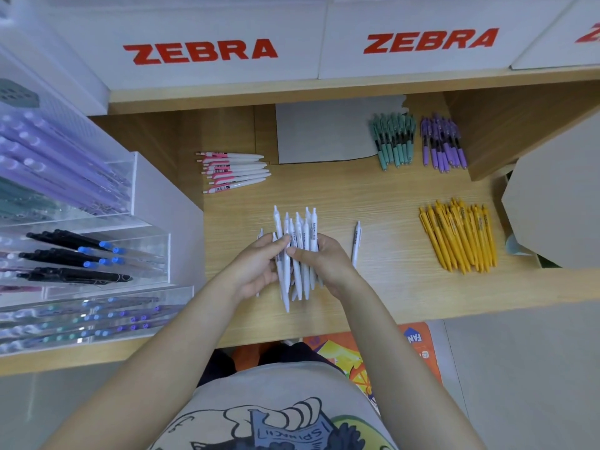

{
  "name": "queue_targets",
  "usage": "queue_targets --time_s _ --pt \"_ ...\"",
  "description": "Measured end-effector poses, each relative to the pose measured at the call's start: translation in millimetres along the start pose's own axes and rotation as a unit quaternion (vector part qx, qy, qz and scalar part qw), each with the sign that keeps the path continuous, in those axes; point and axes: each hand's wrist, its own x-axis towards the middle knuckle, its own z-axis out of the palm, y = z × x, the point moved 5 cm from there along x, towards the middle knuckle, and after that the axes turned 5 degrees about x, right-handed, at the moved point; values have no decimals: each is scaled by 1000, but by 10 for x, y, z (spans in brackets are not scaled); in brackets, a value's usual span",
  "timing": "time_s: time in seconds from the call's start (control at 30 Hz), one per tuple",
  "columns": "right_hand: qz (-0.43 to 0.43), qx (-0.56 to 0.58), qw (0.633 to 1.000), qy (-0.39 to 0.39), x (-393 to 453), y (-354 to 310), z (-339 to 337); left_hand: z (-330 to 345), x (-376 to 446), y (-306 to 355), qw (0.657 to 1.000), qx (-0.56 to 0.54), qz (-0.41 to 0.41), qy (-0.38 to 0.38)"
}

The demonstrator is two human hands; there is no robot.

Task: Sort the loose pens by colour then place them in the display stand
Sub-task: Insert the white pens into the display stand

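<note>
Currently gathering the white pens (pixel 297 254) into one bundle near the front edge of the surface (pixel 389 287), left hand (pixel 259 271) and right hand (pixel 324 261) both curled round it, probably to square the ends. One stray white pen (pixel 356 243) just beside. Pink-clipped pens (pixel 233 172), teal pens (pixel 394 141), purple pens (pixel 443 144) toward the back edge, yellow pens (pixel 459 235) at the right. Display stand (pixel 97 222) on the left edge.

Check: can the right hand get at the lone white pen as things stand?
Probably not yet: the right hand and left hand both grip the white pen bundle. The lone pen lies just right of it, with bare desk around.
</note>
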Motion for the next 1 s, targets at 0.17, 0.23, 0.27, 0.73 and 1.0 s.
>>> queue_targets --time_s 0.17,0.23,0.27,0.73,1.0 --pt "-12 -37 999 23 -25 -18 -23 26 11 -79 999 -35 -12 -21" --pt "-9 -46 998 29 -28 -13 -38 35 9 -106 999 -38 -17 -33" --pt "-4 -47 998 28 -25 -2 -44 40 3 -111 998 -36 -19 -39" --pt "51 17 998 -18 -22 37 -40 -11 -82 -59 997 54 1 -46" --pt "34 18 999 2 -40 53 -43 -122 -38 -70 997 75 33 16"
